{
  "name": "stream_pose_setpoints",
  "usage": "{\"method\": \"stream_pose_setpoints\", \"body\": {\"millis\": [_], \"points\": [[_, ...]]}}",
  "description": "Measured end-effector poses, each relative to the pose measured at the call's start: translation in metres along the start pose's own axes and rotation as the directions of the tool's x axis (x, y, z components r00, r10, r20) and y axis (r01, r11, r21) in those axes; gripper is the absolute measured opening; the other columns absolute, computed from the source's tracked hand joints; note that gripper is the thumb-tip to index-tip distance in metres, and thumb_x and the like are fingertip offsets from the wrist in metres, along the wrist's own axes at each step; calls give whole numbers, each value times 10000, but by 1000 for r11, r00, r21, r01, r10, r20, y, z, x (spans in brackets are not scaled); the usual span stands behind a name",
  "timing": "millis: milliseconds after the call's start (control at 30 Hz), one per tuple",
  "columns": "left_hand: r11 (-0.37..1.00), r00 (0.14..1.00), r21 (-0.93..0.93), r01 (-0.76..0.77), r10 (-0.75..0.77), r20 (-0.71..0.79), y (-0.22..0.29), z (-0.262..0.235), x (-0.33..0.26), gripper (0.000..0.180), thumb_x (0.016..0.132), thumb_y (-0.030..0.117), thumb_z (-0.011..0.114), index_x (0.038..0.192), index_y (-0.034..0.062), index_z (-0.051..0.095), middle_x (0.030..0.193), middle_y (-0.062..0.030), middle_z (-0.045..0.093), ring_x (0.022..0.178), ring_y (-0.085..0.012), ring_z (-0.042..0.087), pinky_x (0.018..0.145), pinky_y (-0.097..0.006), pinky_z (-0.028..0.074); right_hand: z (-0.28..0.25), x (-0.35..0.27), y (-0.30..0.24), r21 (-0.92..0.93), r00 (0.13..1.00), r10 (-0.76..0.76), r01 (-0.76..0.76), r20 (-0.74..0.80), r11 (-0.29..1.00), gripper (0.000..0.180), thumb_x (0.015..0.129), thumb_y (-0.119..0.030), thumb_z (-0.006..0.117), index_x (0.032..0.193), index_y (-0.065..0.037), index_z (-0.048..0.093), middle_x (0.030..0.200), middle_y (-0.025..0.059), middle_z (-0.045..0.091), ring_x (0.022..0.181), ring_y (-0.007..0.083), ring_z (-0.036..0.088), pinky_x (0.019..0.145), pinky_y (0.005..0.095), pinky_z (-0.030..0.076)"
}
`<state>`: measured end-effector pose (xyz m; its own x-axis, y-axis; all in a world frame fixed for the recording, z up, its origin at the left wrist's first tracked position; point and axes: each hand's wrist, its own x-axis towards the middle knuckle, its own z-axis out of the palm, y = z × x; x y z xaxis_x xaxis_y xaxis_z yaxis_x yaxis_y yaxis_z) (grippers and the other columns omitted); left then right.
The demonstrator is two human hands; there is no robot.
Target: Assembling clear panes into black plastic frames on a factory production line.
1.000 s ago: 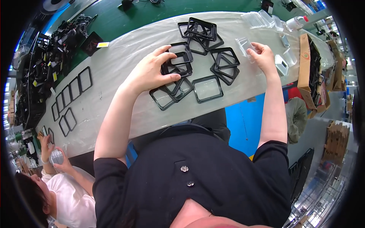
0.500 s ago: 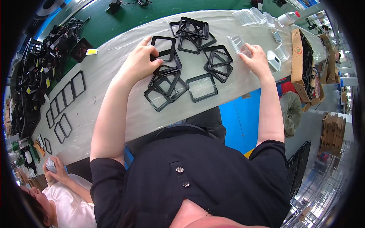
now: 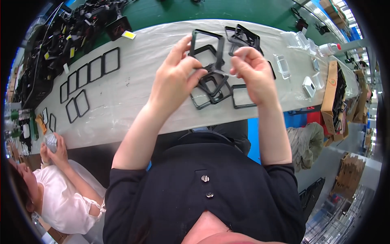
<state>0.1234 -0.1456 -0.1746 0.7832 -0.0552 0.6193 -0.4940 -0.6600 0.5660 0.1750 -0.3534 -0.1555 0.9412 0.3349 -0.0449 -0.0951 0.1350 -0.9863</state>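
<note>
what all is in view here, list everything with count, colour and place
black square plastic frame: one, black, lifted above the table in the left hand
small clear plastic piece: one, transparent, pinched in the right hand
loose pile of black square frames: several, black, on the table below the hands
rows of black square frames: about nine, black, laid flat at the table's left
clear plastic pieces: a few, transparent, right part of the table
cardboard box: one, brown, right table edge
table with pale sheet cover: one, whitish-grey, across the middle
co-worker in white top: one, lower left
left hand: holds the frame
right hand: holds the clear piece
</note>
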Motion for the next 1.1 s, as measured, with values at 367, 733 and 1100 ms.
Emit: {"method": "stream_pose_setpoints", "body": {"millis": [367, 733, 1100], "points": [[981, 993, -167, -99, 88, -73, 32, -63, -56, 541, 686, 146, 876, 1126, 53, 576, 1459, -232, 321, 1267, -371, 500, 1035, -464, 451, 65, -31, -18, 133, 945, 58, -106, 321, 985, 480, 847, -77, 742, 1186, -28, 406, 903, 84, 676, 781, 125, 656, 717, 243, 523], [945, 986, -285, -161, 168, 1, 41, -86, -47, 1305, 554, 134, 941, 1517, 75, 61, 1315, -259, 471, 1176, -296, 537, 975, -391, 443, 86, -55, -37, 158, 922, 75, -144, 380, 977, 545, 828, -9, 699, 1275, 7, 387, 859, 56, 657, 783, 88, 632, 738, 228, 508], [943, 990, -310, -119, 136, 35, 53, -88, -48, 1333, 531, 120, 944, 1522, 86, 53, 1309, -257, 472, 1180, -302, 540, 989, -392, 448, 88, -64, -40, 88, 925, 52, -92, 376, 992, 556, 810, 10, 674, 1288, 3, 390, 787, 29, 646, 721, 53, 606, 662, 196, 470]]}}
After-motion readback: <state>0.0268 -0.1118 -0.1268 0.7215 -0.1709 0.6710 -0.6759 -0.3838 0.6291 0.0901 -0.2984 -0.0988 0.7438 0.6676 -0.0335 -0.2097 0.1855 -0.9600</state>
